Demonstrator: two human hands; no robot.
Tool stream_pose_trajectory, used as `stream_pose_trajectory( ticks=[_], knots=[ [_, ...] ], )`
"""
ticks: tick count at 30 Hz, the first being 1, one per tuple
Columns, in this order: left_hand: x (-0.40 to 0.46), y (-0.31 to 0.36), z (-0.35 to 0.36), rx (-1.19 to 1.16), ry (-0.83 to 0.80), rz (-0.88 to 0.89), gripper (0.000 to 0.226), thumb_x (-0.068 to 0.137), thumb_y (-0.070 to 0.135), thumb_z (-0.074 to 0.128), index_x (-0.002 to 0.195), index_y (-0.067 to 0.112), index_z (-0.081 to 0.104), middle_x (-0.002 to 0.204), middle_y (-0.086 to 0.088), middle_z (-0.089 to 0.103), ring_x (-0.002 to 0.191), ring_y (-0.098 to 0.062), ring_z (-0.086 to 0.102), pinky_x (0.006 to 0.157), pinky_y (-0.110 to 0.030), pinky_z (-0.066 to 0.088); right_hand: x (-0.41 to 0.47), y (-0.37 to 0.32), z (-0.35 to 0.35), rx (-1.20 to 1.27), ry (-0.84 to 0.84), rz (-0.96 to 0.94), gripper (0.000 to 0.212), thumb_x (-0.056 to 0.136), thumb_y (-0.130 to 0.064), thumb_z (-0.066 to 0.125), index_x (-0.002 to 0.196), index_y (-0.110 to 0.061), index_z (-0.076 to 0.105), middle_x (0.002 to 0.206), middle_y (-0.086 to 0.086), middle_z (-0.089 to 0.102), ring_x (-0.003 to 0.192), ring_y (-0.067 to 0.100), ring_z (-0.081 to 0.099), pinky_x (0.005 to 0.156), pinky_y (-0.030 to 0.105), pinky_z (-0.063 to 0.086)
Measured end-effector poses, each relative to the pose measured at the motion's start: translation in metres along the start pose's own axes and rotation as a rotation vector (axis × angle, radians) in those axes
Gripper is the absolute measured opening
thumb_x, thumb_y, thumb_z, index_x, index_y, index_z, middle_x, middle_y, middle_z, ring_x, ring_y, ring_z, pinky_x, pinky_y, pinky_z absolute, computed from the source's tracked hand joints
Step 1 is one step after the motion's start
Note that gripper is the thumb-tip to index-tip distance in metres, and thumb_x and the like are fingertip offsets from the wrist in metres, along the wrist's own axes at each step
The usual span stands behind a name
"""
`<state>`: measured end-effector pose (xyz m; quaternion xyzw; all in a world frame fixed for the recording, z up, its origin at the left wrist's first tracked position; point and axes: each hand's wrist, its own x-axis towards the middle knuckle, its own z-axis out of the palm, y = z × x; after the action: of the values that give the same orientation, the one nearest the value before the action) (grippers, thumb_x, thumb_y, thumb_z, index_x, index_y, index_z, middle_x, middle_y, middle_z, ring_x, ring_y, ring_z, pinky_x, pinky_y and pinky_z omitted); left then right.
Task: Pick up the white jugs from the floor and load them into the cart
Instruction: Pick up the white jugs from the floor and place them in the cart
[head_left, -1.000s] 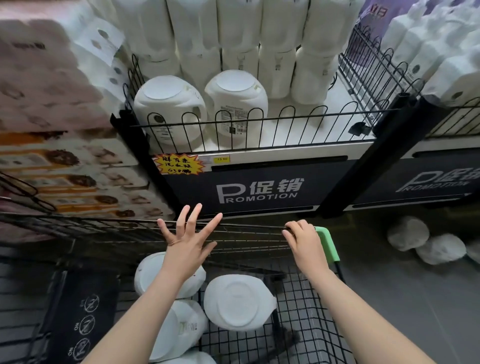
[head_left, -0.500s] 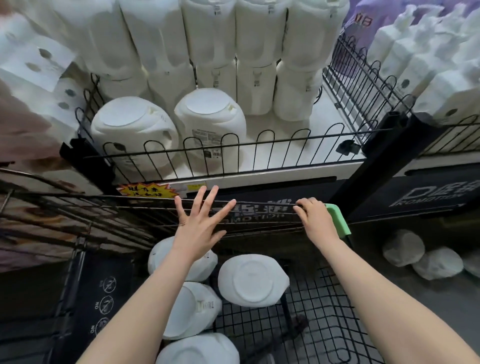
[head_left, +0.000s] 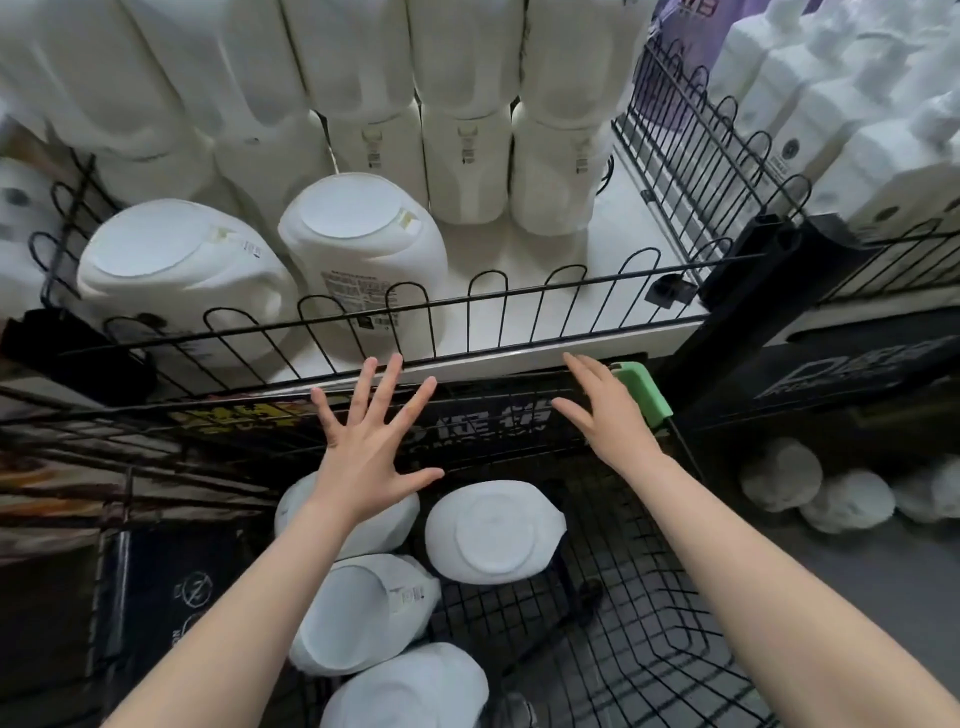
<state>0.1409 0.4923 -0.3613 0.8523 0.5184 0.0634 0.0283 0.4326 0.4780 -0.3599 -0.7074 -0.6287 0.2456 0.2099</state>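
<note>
Several white jugs lie inside the black wire cart (head_left: 649, 613), one with its round base up (head_left: 493, 530), another below it to the left (head_left: 358, 613). My left hand (head_left: 369, 447) hovers over the cart's front with fingers spread wide, holding nothing. My right hand (head_left: 608, 410) is open too, just off the cart's green handle end (head_left: 644, 389). White jugs (head_left: 815, 493) lie on the grey floor at the right, blurred.
A display shelf with a black wire fence (head_left: 467, 317) stands right in front, carrying two big white jugs (head_left: 363, 254) and rows of stacked white bottles (head_left: 462, 156). A black post (head_left: 748, 280) divides it from a second shelf on the right.
My right hand has let go of the cart's rim and opened. The view has moved closer to the shelf, and both hands have risen toward its fence.
</note>
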Motion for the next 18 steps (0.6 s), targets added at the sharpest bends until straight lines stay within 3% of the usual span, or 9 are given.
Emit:
stream_pose_trajectory(
  ticks=[1, 3, 5, 8, 11, 14, 18],
  knots=[
    [-0.007, 0.003, 0.002, -0.072, 0.001, 0.021, 0.111, 0.065, 0.066, 0.068, 0.150, 0.036, 0.004, 0.160, -0.002, -0.007, 0.147, -0.024, -0.010, 0.109, -0.057, -0.022, -0.017, 0.002, 0.001, 0.065, 0.007, -0.010, 0.065, 0.087, -0.033, 0.061, 0.144, -0.025, 0.030, 0.150, 0.001, 0.029, 0.136, 0.018, 0.033, 0.111, 0.033, 0.031],
    [-0.033, 0.018, 0.021, -0.242, -0.070, 0.094, 0.116, 0.063, 0.058, 0.075, 0.150, 0.034, 0.002, 0.160, 0.000, -0.008, 0.148, -0.020, -0.006, 0.117, -0.056, -0.002, -0.057, 0.013, 0.013, 0.115, -0.081, 0.012, 0.087, 0.075, -0.036, 0.074, 0.145, -0.035, 0.022, 0.152, -0.007, 0.023, 0.136, 0.013, 0.029, 0.113, 0.033, 0.029],
    [-0.059, 0.036, 0.051, -0.362, -0.294, 0.125, 0.123, 0.065, 0.049, 0.079, 0.145, 0.045, -0.014, 0.157, 0.005, -0.021, 0.146, -0.015, -0.014, 0.119, -0.048, 0.015, -0.089, 0.030, 0.039, 0.077, -0.300, 0.088, 0.112, 0.058, -0.043, 0.083, 0.145, -0.040, 0.012, 0.153, -0.011, 0.019, 0.138, 0.012, 0.022, 0.115, 0.034, 0.024],
    [-0.064, 0.054, 0.097, -0.355, -0.516, 0.077, 0.128, 0.068, 0.041, 0.080, 0.132, 0.051, -0.031, 0.151, -0.001, -0.034, 0.143, -0.021, -0.022, 0.120, -0.039, 0.013, -0.100, 0.054, 0.087, 0.140, -0.503, 0.162, 0.134, 0.045, -0.049, 0.087, 0.147, -0.036, 0.002, 0.151, -0.017, 0.013, 0.142, 0.010, 0.012, 0.117, 0.033, 0.018],
    [-0.050, 0.060, 0.126, -0.315, -0.516, 0.086, 0.125, 0.067, 0.046, 0.078, 0.137, 0.051, -0.025, 0.156, -0.018, -0.010, 0.144, -0.036, 0.002, 0.116, -0.046, 0.022, -0.092, 0.061, 0.108, 0.214, -0.480, 0.216, 0.136, 0.037, -0.051, 0.086, 0.146, -0.037, 0.006, 0.144, -0.008, 0.029, 0.134, 0.012, 0.026, 0.112, 0.039, 0.030],
    [-0.043, 0.053, 0.139, -0.315, -0.435, 0.172, 0.117, 0.063, 0.051, 0.071, 0.144, 0.045, -0.012, 0.145, -0.017, 0.019, 0.129, -0.036, 0.028, 0.104, -0.048, 0.037, -0.094, 0.055, 0.107, 0.297, -0.401, 0.219, 0.128, 0.043, -0.033, 0.090, 0.144, -0.035, 0.011, 0.126, -0.011, 0.033, 0.125, 0.010, 0.030, 0.105, 0.030, 0.033],
    [-0.011, 0.033, 0.130, -0.284, -0.417, 0.233, 0.118, 0.062, 0.039, 0.076, 0.144, 0.044, -0.008, 0.148, -0.018, 0.013, 0.135, -0.037, 0.019, 0.111, -0.048, 0.030, -0.077, 0.037, 0.100, 0.360, -0.275, 0.164, 0.103, 0.048, -0.021, 0.089, 0.116, -0.056, 0.020, 0.110, -0.034, 0.030, 0.113, 0.007, 0.032, 0.094, 0.025, 0.032]
  ],
)
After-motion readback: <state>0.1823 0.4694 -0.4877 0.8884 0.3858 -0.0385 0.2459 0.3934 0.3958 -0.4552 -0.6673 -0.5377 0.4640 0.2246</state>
